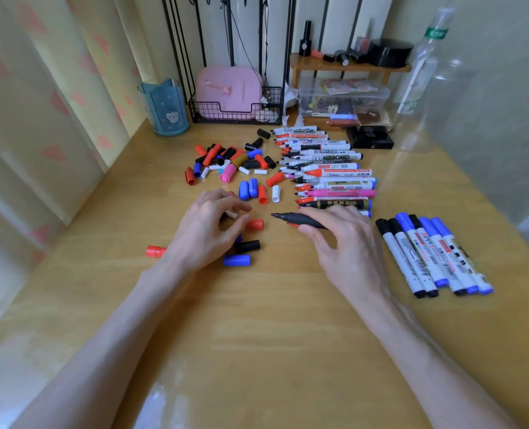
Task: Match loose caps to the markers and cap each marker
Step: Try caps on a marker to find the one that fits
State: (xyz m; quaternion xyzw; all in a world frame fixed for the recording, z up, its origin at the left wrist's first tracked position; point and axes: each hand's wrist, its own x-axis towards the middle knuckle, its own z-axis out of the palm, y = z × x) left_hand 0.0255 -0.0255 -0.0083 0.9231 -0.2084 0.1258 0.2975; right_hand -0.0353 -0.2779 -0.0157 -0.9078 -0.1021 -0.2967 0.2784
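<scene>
While right hand grips one uncapped black marker, left hand curls over caps, grasp unclear; six capped markers beside.

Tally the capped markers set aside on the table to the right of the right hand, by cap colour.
Black-capped markers: 3
Blue-capped markers: 3
Total: 6
</scene>
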